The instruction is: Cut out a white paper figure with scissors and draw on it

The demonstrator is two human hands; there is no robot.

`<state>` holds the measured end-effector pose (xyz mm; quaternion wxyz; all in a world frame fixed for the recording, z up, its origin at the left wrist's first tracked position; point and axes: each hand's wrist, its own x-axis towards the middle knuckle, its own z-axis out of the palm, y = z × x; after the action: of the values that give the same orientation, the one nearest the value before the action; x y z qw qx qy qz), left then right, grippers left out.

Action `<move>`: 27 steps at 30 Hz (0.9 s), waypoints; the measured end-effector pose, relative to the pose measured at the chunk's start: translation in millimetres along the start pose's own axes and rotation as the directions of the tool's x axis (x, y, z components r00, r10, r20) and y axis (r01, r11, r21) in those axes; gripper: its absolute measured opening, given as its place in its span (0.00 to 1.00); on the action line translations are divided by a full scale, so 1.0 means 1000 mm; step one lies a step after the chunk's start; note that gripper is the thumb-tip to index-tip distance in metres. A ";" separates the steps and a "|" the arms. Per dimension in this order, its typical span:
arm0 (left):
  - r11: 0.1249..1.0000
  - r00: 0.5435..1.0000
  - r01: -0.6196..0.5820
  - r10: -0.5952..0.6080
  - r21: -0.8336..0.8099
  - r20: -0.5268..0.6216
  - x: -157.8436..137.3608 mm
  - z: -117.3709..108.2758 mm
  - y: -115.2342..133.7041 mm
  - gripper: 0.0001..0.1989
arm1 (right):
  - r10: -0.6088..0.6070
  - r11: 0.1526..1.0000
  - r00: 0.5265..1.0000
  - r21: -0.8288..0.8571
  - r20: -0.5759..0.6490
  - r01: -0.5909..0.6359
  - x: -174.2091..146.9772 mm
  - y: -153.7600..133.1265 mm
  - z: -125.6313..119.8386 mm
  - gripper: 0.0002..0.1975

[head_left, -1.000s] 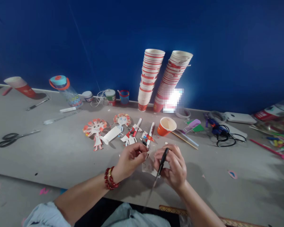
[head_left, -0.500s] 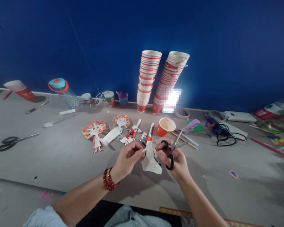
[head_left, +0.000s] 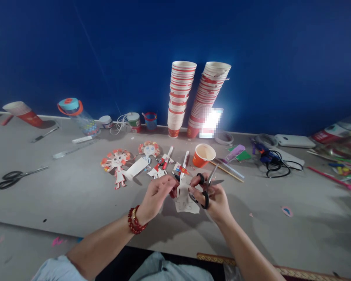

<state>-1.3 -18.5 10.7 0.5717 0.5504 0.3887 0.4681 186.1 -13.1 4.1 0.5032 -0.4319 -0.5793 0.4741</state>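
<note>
Delicately, a person is handling a white paper cutout [head_left: 187, 203] bearing drawn lines, on the near side of the orange paper cup [head_left: 201, 160] and slightly left of it. The right hand [head_left: 218, 201] is holding black-handled scissors [head_left: 210, 182], blades standing apart near the cup, its fingertips apparently meeting the paper's right edge. The left hand [head_left: 154, 197] is sitting by the opposite edge, fingers narrow; whether they are gripping cannot be told. Good handling is probably demanding light, steady support, blades pointing clear of the fingers.
</note>
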 end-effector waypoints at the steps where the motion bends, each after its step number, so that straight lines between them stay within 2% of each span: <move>1: 0.999 1.000 -0.001 0.000 0.041 0.009 0.000 -0.001 0.000 0.14 | -0.011 1.000 1.000 -0.014 -0.005 0.011 0.000 0.001 0.000 0.06; 4: 0.994 1.000 0.016 -0.018 0.106 0.015 0.000 -0.001 -0.001 0.12 | -0.015 1.000 1.000 -0.018 -0.015 0.015 0.000 0.002 0.000 0.06; 10: 0.997 0.998 0.054 -0.056 0.053 0.032 0.002 -0.001 -0.004 0.13 | 0.044 0.998 0.999 0.048 -0.029 -0.042 0.000 0.001 0.001 0.08; 18: 0.997 0.996 0.069 -0.071 0.029 0.051 0.002 -0.001 0.000 0.13 | 0.062 0.997 0.997 0.039 -0.047 -0.060 0.000 0.002 0.001 0.10; 27: 0.996 0.996 0.066 -0.070 0.067 0.060 0.002 -0.003 0.001 0.12 | -0.078 0.987 0.997 -0.143 -0.025 0.073 0.003 0.004 -0.003 0.06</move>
<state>-4.0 -16.1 11.4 0.5811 0.5694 0.4042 0.4180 188.7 -9.5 0.8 0.4977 -0.4515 -0.6196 0.4055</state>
